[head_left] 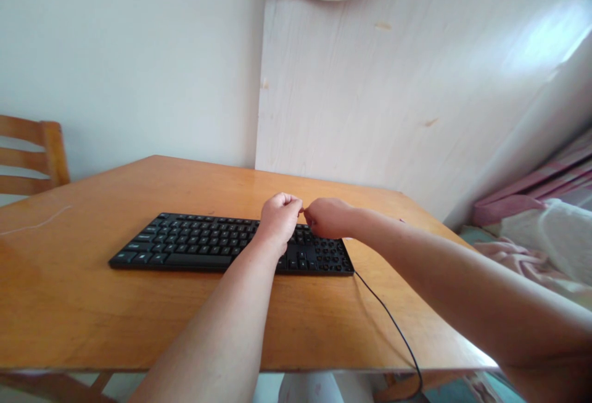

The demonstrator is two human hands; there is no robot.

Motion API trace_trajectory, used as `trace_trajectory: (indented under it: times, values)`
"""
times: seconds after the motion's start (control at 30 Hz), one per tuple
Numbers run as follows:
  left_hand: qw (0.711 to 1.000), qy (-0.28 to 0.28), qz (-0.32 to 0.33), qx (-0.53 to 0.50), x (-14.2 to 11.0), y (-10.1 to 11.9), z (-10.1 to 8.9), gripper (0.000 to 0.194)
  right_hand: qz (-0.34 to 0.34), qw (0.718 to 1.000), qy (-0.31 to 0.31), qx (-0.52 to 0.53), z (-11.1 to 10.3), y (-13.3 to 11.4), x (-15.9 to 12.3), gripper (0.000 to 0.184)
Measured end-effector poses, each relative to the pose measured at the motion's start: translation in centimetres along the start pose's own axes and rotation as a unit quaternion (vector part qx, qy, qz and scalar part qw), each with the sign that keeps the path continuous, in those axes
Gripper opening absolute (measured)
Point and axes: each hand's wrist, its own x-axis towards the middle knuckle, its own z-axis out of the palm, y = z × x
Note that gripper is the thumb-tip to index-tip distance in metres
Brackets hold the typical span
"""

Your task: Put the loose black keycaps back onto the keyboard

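A black keyboard (198,240) lies flat on the wooden table, its cable leaving the right end. At that end the number pad (333,256) shows ring-like sockets where keycaps would sit. Over the right half of the keyboard, my left hand (279,217) is closed in a pinch with thumb and forefinger together. My right hand (327,217) is bent inward with its fingers curled, and its fingertips meet those of the left. Whatever sits between the fingertips is too small and too covered to name.
The black cable (391,313) runs over the front edge of the wooden table (139,317). A thin white strand (39,224) lies at the left. A wooden chair (56,153) stands at the far left, walls rise behind, and cloth (513,255) is heaped at the right.
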Motion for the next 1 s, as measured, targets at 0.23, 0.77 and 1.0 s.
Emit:
trace_trajectory:
  times: [0.23,0.77,1.0]
  values:
    - [1.0,-0.001,0.003,-0.003,0.2,-0.3,-0.1,0.011,0.002,1.0,-0.006,0.0,0.2,0.2,0.0,0.025]
    - [1.0,0.006,-0.003,-0.006,0.5,-0.9,0.1,0.01,0.047,0.998,-0.024,-0.03,2.3,3.9,-2.3,0.023]
    - [1.0,0.009,-0.002,-0.018,0.3,-0.6,0.0,0.011,0.046,0.999,-0.006,0.003,1.6,2.1,-1.4,0.026]
